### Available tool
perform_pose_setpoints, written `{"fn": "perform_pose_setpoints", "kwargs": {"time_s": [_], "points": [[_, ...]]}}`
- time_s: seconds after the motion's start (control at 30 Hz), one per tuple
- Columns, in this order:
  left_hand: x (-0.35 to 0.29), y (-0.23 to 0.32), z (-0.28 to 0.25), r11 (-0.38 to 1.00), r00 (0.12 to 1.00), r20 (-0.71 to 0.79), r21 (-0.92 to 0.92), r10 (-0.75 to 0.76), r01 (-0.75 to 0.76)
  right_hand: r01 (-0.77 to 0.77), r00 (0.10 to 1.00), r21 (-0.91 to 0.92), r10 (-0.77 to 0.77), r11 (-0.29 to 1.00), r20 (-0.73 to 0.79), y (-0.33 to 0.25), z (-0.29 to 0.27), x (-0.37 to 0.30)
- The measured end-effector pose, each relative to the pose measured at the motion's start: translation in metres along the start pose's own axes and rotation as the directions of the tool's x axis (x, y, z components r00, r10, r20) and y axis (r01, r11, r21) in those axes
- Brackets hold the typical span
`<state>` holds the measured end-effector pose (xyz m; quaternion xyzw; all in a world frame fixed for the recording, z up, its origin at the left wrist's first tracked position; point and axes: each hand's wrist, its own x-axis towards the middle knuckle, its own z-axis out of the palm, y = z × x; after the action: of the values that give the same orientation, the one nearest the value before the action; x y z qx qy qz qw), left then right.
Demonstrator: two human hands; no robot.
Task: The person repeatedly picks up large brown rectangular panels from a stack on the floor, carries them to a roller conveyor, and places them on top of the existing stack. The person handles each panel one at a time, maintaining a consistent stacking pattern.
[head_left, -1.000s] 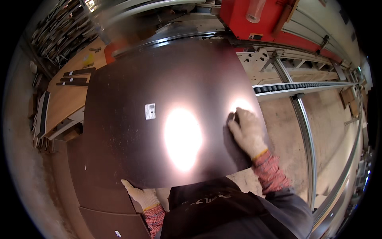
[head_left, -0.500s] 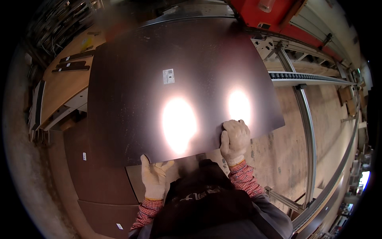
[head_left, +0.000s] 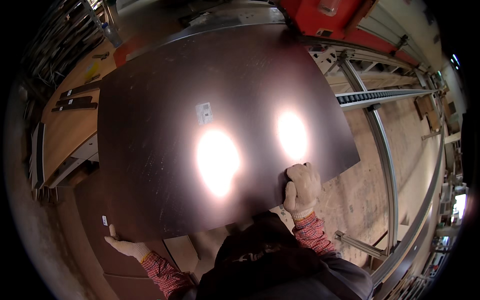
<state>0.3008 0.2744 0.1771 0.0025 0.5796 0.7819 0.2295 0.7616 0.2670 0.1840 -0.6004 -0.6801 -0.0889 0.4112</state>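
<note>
A large dark brown panel (head_left: 165,130) with a white label (head_left: 204,113) stretches out in front of me, glossy with two bright light reflections. My right hand (head_left: 302,187), in a cream work glove, is closed on its near edge, right of the middle. At the panel's near left corner is my gloved left hand (head_left: 127,246). Its thumb is stretched out and apart, and part of the hand may be hidden beneath the corner. Below that hand lies another dark panel (head_left: 90,200) with a small label (head_left: 104,220).
A wooden bench (head_left: 70,125) on the left holds several dark strips (head_left: 75,101) and a bottle (head_left: 111,35). Metal rails (head_left: 382,145) run along the right side. Behind the panel stands a red machine (head_left: 325,22).
My left hand has moved left along the near edge to the corner. The panel has turned slightly and its near left part has come toward me. My right hand keeps its grip.
</note>
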Motion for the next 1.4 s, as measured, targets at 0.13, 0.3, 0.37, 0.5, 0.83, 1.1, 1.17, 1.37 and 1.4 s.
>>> {"fn": "perform_pose_setpoints", "kwargs": {"time_s": [0.13, 0.3, 0.37, 0.5, 0.83, 1.1, 1.17, 1.37, 1.4], "points": [[0.003, -0.006, -0.009, 0.997, 0.997, -0.059, 0.067, 0.041, -0.037, -0.001, 0.999, 0.005, 0.001, 1.0, 0.037, 0.006, -0.005, 0.008], [-0.034, -0.016, 0.003, 0.974, 0.993, -0.07, 0.213, 0.099, -0.082, -0.012, 0.996, 0.027, 0.01, 1.0, 0.085, 0.04, -0.018, 0.015], [-0.052, -0.024, 0.01, 0.972, 0.988, -0.116, 0.223, 0.099, -0.071, 0.003, 0.997, -0.003, -0.002, 1.0, 0.083, 0.059, -0.032, 0.013], [-0.098, -0.043, 0.024, 0.975, 0.988, -0.117, 0.21, 0.102, -0.076, -0.007, 0.993, -0.049, 0.013, 0.999, 0.118, 0.104, -0.054, 0.006], [-0.184, -0.097, 0.03, 1.0, 1.0, -0.012, 0.018, -0.008, 0.008, -0.13, 0.989, -0.134, 0.139, 0.982, 0.054, 0.2, -0.102, -0.012], [-0.281, -0.129, 0.074, 0.96, 0.961, 0.21, -0.176, -0.182, 0.22, -0.139, 0.99, -0.131, 0.139, 0.982, -0.009, 0.289, -0.141, -0.014], [-0.3, -0.14, 0.072, 0.945, 0.947, 0.236, -0.191, -0.217, 0.264, -0.139, 0.99, -0.134, 0.14, 0.981, -0.001, 0.308, -0.152, -0.009], [-0.343, -0.181, 0.068, 0.93, 0.909, 0.276, -0.106, -0.313, 0.352, -0.26, 0.964, -0.093, 0.253, 0.961, -0.085, 0.316, -0.179, 0.007], [-0.356, -0.184, 0.077, 0.941, 0.921, 0.236, -0.068, -0.309, 0.332, -0.293, 0.945, -0.021, 0.286, 0.956, -0.155, 0.278, -0.176, 0.009]]}}
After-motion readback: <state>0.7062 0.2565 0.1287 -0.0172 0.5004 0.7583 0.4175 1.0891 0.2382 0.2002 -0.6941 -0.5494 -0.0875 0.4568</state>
